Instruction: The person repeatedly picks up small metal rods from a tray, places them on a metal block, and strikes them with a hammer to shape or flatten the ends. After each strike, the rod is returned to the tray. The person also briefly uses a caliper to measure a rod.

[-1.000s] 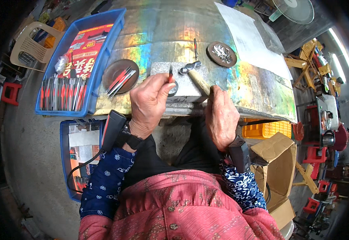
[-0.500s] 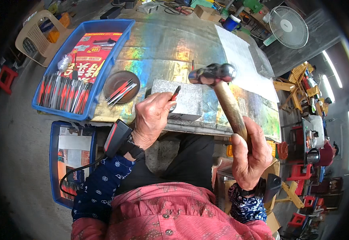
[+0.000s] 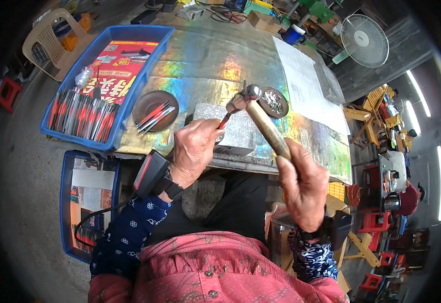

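My left hand (image 3: 194,149) pinches a slim red-and-black piece (image 3: 225,120) over a grey rectangular block (image 3: 241,132) at the table's near edge. Wrapped round the pale wooden handle of a hammer (image 3: 268,129) is my right hand (image 3: 305,187). The hammer's shiny metal head overlaps the upper end of the slim piece in view; whether they touch, I cannot tell. Left of the block sits a brown round dish (image 3: 147,107) with several red and silver slim pieces. Behind the hammer, a second dish (image 3: 276,115) holds small silvery bits.
A blue tray (image 3: 110,143) at the table's left holds rows of slim red, black and silver pieces. Below it stands another blue tray (image 3: 69,202). White paper (image 3: 306,81) covers the table's right side. A fan (image 3: 364,40) and a beige chair (image 3: 59,43) stand beyond.
My right hand has brought the hammer left and slightly up, its head now at the slim piece's end. The dish of silvery bits has come into sight. My left hand keeps its pinch.
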`<state>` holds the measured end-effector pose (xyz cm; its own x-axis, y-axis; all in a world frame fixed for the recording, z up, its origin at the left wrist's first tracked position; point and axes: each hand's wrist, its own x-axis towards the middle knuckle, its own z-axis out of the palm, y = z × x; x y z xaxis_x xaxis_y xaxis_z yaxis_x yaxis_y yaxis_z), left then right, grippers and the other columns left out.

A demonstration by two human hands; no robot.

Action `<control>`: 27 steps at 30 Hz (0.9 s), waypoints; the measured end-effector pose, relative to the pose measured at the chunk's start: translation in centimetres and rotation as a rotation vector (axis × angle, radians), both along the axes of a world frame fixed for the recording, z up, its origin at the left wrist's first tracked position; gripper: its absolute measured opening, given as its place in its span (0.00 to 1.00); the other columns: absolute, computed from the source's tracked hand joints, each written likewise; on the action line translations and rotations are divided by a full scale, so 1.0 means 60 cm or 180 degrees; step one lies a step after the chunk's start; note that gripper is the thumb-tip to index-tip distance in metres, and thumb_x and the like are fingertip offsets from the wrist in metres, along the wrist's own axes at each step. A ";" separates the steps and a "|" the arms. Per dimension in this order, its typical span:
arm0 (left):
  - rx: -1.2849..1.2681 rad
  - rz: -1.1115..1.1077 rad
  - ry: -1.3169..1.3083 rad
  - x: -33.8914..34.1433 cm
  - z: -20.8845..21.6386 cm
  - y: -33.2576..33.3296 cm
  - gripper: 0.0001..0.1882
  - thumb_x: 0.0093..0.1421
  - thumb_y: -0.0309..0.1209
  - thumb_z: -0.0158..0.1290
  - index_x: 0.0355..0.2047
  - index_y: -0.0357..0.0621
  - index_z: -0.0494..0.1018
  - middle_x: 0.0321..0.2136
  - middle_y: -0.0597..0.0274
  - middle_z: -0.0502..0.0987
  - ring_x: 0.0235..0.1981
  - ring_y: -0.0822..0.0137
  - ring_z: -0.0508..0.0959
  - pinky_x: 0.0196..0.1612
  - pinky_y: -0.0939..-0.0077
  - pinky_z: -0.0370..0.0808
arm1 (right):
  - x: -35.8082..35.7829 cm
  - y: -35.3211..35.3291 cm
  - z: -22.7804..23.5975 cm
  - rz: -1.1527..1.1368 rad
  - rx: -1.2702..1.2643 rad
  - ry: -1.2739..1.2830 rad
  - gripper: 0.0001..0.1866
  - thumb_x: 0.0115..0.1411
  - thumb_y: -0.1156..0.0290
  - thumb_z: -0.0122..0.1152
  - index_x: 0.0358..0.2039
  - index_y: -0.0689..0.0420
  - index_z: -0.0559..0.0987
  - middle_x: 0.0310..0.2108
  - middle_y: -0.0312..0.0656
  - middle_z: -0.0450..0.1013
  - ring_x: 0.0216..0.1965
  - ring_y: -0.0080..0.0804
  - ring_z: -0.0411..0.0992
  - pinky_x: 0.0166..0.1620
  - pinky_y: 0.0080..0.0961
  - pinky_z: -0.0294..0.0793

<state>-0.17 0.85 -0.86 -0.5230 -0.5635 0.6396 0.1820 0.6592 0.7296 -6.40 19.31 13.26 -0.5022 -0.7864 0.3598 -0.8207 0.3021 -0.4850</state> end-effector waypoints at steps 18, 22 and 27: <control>-0.0047 -0.0021 -0.0030 0.003 0.006 -0.003 0.06 0.54 0.21 0.59 0.33 0.34 0.76 0.28 0.51 0.79 0.28 0.57 0.81 0.30 0.72 0.74 | 0.004 -0.005 0.012 -0.0216 -0.0006 -0.0327 0.09 0.61 0.76 0.58 0.42 0.63 0.76 0.18 0.47 0.65 0.18 0.27 0.63 0.25 0.23 0.67; 0.0018 -0.0056 -0.0117 0.005 0.007 0.000 0.06 0.54 0.21 0.59 0.33 0.33 0.76 0.28 0.50 0.79 0.28 0.58 0.81 0.30 0.72 0.74 | -0.004 0.005 0.001 -0.0250 -0.0303 -0.0270 0.12 0.60 0.76 0.60 0.44 0.66 0.77 0.21 0.45 0.72 0.20 0.25 0.67 0.26 0.20 0.68; 0.0149 -0.0061 -0.0074 0.005 0.015 -0.004 0.06 0.55 0.21 0.58 0.33 0.32 0.76 0.26 0.51 0.79 0.26 0.63 0.80 0.29 0.73 0.74 | -0.014 0.009 -0.029 -0.0329 -0.0401 -0.0154 0.12 0.60 0.77 0.60 0.44 0.66 0.77 0.24 0.47 0.74 0.22 0.26 0.70 0.28 0.21 0.70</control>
